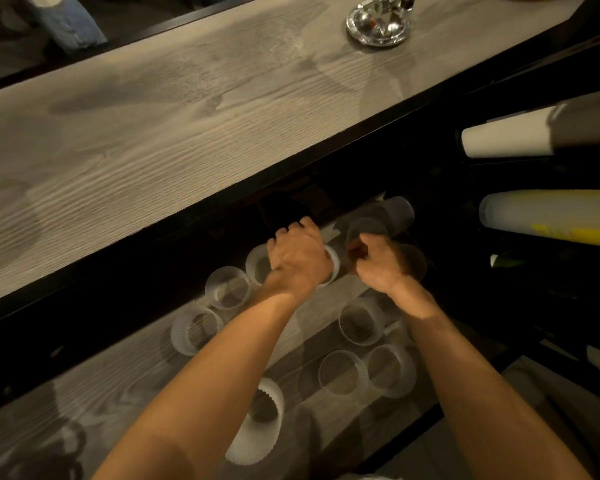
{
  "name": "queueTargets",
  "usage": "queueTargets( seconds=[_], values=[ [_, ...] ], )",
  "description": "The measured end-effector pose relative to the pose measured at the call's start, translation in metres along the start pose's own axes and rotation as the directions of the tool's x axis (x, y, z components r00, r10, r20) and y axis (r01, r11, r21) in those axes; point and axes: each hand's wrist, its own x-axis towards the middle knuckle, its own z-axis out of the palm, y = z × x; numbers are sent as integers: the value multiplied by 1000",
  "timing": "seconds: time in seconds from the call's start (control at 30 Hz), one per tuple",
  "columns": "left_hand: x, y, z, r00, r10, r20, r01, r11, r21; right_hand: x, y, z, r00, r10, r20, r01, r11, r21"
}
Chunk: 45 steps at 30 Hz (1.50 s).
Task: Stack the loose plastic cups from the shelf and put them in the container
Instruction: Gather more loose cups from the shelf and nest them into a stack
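Left hand (pixel 298 259) is curled over the rim of a ribbed cup (pixel 257 265), far on the lower shelf (pixel 101 386). Right hand (pixel 378 266) is just beside it, fingers curled; I cannot tell what it holds. A clear cup stack (pixel 392 214) lies just beyond. Six loose cups (pixel 227 287) stand upright, left and near. I note the countertop (pixel 187 116) overhanging the reach, a chrome dish (pixel 378 27) far right, and a white sleeve (pixel 506 140) and yellow sleeve (pixel 548 216) right.

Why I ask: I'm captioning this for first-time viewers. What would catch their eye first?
Two bare forearms reach onto the lower shelf, where the left hand curls over a cup and the right hand is beside it. Loose translucent ribbed cups dot that shelf around them. A shiny chrome object glints at the top right, on the upper counter.
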Motion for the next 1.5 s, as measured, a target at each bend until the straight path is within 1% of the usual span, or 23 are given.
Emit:
queueTargets(
  seconds=[0.07,0.1,0.17,0.23,0.3,0.4,0.47,0.53,0.63,0.7,0.77,0.83,0.87,0.93,1.0,1.07,1.13,1.23,1.33,1.4,1.5],
  values=[
    [4,13,-2,998,50,-29,-54,990,-129,2,8,-13,992,60,-115,-59,998,6],
    [7,19,-2,995,94,-22,-96,978,-188,4,13,-20,981,91,-171,-83,995,54],
    [16,28,-4,985,171,10,-162,950,-267,6,22,-32,962,149,-229,-120,984,133],
    [26,37,-4,976,216,23,-198,931,-306,9,29,-41,955,204,-213,-179,975,131],
    [35,43,-1,968,247,51,-221,927,-303,11,35,-46,957,240,-164,-218,965,145],
    [45,50,4,955,282,91,-244,924,-296,16,37,-47,966,243,-87,-225,958,179],
    [51,55,5,952,279,125,-230,924,-304,18,37,-45,975,215,-55,-198,955,220],
    [59,62,6,942,270,200,-206,935,-289,19,41,-42,981,189,-54,-167,947,276],
    [72,69,9,920,226,319,-149,957,-247,23,45,-39,976,212,-53,-174,903,393],
    [75,71,13,913,228,339,-140,954,-266,22,42,-38,969,242,-52,-193,870,454],
    [75,70,16,934,254,251,-176,939,-296,21,40,-39,967,244,-72,-177,849,498],
    [74,64,16,954,276,118,-208,891,-404,23,40,-39,969,226,-104,-148,861,487],
    [74,61,15,955,286,82,-217,856,-468,24,38,-38,967,226,-119,-145,869,472],
    [74,53,13,947,318,38,-235,771,-592,25,32,-38,959,220,-181,-119,886,448],
    [72,47,8,943,333,-14,-252,682,-687,25,26,-37,944,203,-259,-59,879,474],
    [66,44,1,943,326,-67,-266,619,-739,22,21,-36,930,187,-316,10,847,531],
    [60,40,-2,943,312,-114,-282,575,-768,17,20,-34,923,153,-353,55,856,514],
    [52,32,0,953,269,-144,-281,592,-755,12,22,-27,932,137,-337,32,892,450],
    [46,25,10,963,215,-161,-262,624,-736,6,25,-19,961,143,-238,-51,933,357],
    [44,22,16,961,217,-169,-272,647,-713,4,27,-14,967,163,-196,-96,945,313],
    [44,17,26,957,227,-181,-289,692,-661,1,30,-10,970,162,-183,-118,966,231]
  ],
)
